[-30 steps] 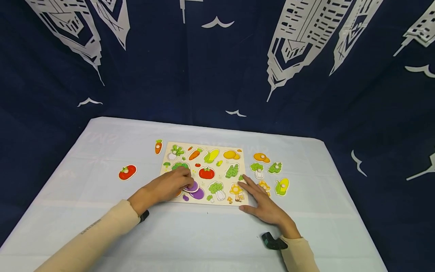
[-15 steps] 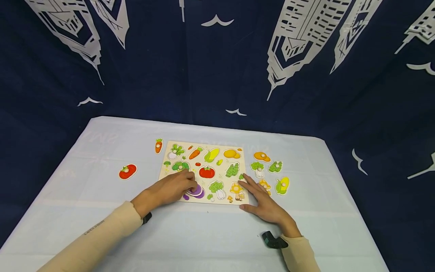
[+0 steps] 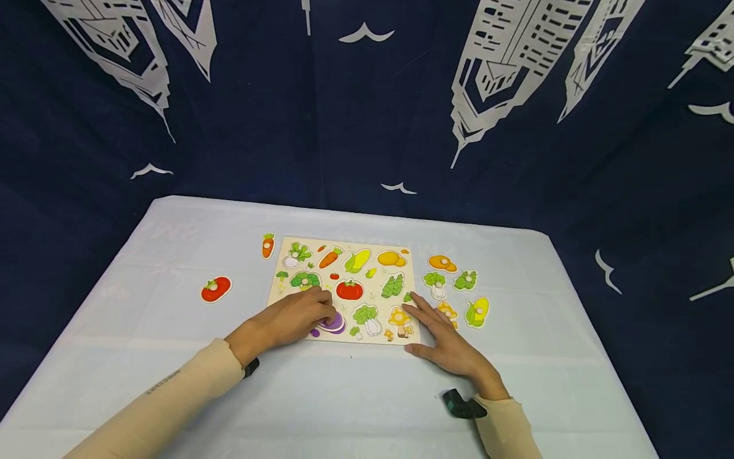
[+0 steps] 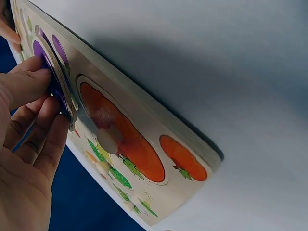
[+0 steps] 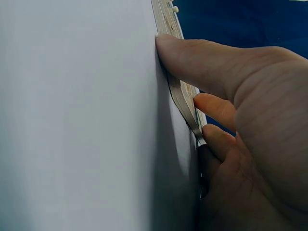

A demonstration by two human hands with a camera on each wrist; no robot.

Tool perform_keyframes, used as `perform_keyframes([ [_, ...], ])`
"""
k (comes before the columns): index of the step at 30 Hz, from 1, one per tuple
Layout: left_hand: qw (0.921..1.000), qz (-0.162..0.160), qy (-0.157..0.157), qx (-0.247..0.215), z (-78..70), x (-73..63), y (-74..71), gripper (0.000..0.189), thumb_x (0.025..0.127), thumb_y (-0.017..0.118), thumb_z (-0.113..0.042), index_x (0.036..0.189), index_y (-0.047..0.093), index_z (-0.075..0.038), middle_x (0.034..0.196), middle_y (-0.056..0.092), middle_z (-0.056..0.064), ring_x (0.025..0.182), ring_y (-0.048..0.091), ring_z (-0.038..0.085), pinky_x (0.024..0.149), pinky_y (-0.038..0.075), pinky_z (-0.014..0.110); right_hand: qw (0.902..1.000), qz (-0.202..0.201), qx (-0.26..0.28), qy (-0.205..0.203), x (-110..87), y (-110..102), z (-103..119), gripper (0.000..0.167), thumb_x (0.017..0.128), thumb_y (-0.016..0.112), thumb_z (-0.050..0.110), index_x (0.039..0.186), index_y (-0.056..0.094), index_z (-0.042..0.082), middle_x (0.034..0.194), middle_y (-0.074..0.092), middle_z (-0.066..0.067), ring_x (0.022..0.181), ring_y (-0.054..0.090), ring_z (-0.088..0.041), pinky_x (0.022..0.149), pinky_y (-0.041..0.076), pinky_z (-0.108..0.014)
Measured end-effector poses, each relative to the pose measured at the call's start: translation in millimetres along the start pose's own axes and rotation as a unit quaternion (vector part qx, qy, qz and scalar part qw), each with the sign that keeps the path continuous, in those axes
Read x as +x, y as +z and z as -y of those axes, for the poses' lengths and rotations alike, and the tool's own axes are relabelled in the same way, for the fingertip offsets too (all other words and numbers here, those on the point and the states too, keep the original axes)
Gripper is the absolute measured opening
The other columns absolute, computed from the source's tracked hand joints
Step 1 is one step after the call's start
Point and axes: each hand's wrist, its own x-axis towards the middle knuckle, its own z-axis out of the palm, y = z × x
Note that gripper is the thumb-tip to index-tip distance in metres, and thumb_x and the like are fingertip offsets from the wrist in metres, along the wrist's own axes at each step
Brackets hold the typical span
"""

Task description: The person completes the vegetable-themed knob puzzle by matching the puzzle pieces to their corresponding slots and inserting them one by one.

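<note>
The left forearm (image 3: 212,363) slants in from the lower left, the left hand (image 3: 295,319) bent palm-down over the puzzle board (image 3: 373,294). Its thumb (image 4: 29,86) and fingers (image 4: 43,115) pinch the eggplant piece (image 4: 57,87), which sits over the purple eggplant print (image 3: 342,328) near the board's near edge, slightly off it. The right hand (image 3: 447,344) lies with fingers spread across the board's right edge, its thumb against the near corner.

The left fingers cover the eggplant piece's knob and far end, so whether a stalk lies there cannot be told; nor can firm contact with the board. The left arm hides the orange pumpkin piece (image 4: 122,132) in the head view. The right hand partly covers the mushroom piece (image 3: 446,310) on the desk (image 3: 344,395).

In the head view, the eggplant piece's rounded purple end points right. In the left wrist view, its face is tilted and its long axis runs from upper left to lower right.
</note>
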Motion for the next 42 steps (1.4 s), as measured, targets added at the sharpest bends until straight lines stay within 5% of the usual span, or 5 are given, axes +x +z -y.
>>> perform_keyframes([
  [12,1.0000,0.005,0.003,0.004,-2.8,2.3,3.4,0.025,0.088,0.069,0.003,0.101,0.076,-0.017,0.091,0.057,-0.006,0.090,0.053,0.011,0.083,0.053,0.025,1.0000,-0.002,0.004,-0.004,-0.1,-0.4,0.3,0.081,0.085,0.079,0.026,0.155,0.039,0.021,0.169,0.016,-0.004,0.155,0.014,-0.033,0.124,0.006,-0.058],
  [42,0.9997,0.013,0.009,0.017,-1.1,5.0,4.8,0.017,0.092,0.068,-0.002,0.095,0.074,-0.018,0.096,0.062,-0.006,0.094,0.055,0.012,0.087,0.054,0.026,1.0000,0.000,-0.002,0.003,-0.2,-0.9,0.7,0.081,0.085,0.079,0.028,0.155,0.039,0.023,0.169,0.015,-0.003,0.156,0.013,-0.032,0.124,0.006,-0.057],
])
